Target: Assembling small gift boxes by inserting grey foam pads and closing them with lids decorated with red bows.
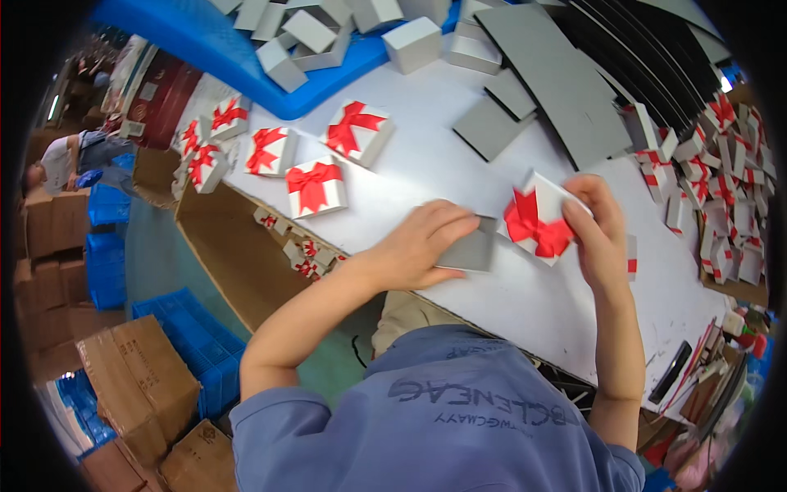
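Fingers, left hand (422,242): pinch grey card insert (469,252).
Fingers, right hand (597,234): grip white box with red bow (537,220).
Done: finished boxes (316,186) on bench (508,312).
Left: insert not yet seated.

- The bowed box (537,221) sits in the right hand (601,238), above the surface (525,303).
- The flat card (469,250) lies under the left hand (418,246), just left of that box.
- Finished boxes (316,187) lie farther left; the tray (328,78) stands behind them.
- A carton (221,246) sits below the surface's left edge.
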A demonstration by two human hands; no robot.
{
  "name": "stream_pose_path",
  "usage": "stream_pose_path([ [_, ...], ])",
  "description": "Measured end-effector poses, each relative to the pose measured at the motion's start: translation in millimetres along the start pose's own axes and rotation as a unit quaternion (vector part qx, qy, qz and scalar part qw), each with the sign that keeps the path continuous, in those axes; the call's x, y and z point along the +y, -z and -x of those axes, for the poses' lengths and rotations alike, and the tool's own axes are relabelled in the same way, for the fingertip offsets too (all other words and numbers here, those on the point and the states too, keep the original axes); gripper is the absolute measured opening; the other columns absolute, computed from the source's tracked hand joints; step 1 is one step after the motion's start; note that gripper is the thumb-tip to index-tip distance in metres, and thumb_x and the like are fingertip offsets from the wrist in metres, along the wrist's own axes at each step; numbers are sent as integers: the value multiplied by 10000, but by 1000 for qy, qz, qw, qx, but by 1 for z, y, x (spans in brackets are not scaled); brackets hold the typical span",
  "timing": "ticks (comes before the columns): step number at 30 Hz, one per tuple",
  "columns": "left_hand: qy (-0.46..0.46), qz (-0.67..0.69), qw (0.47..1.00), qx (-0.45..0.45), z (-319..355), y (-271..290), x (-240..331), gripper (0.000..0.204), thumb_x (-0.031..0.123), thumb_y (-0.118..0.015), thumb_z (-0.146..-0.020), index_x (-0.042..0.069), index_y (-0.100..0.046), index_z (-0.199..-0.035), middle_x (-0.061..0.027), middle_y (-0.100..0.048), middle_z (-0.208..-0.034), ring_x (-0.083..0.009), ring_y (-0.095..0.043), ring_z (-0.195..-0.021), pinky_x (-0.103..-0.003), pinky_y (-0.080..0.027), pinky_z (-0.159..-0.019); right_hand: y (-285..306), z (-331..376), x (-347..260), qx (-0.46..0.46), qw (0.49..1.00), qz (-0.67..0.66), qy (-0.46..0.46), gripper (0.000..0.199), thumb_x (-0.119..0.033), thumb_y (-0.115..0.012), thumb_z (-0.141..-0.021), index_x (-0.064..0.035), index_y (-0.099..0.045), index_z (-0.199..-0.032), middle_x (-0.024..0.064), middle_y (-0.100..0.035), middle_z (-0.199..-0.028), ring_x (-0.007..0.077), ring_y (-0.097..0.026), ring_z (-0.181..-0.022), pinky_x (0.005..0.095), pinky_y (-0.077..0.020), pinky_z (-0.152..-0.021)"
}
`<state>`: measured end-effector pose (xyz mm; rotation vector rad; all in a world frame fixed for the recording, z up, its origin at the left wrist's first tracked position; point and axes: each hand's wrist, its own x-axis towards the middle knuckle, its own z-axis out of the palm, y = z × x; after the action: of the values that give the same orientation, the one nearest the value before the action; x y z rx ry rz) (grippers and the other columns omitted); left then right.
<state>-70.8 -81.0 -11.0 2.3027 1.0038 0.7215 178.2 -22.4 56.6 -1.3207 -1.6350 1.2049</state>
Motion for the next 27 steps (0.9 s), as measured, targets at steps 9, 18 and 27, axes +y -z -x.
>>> stream_pose_path([
  [9,-51,33,998,19,-38,-5,2,903,246,-787,-613,-29,-299,-1321,-199,-315,-1350,-344,-378,-1200,-376,-381,-958,-47,0,14,-72,925,312,204,256,-93,-563,-812,-3,-583,-1051,132,-606,-865,303,-560,-777,385,-448,-697],
  [18,24,-212,977,-6,-31,32,-10,877,403,-771,-546,3,-435,-1251,-127,-490,-1192,-329,-393,-1173,-503,-212,-985,-36,-45,1,-156,875,331,316,348,-66,-610,-726,-9,-561,-1065,131,-597,-1000,305,-556,-920,399,-429,-795],
  [27,174,-337,921,83,-6,67,-39,788,491,-685,-651,-11,-456,-1214,-184,-474,-1198,-428,-322,-1222,-615,-212,-998,-40,-106,26,-139,785,515,313,610,52,-508,-656,-36,-473,-1259,126,-423,-1340,328,-351,-1239,439,-280,-1026],
])
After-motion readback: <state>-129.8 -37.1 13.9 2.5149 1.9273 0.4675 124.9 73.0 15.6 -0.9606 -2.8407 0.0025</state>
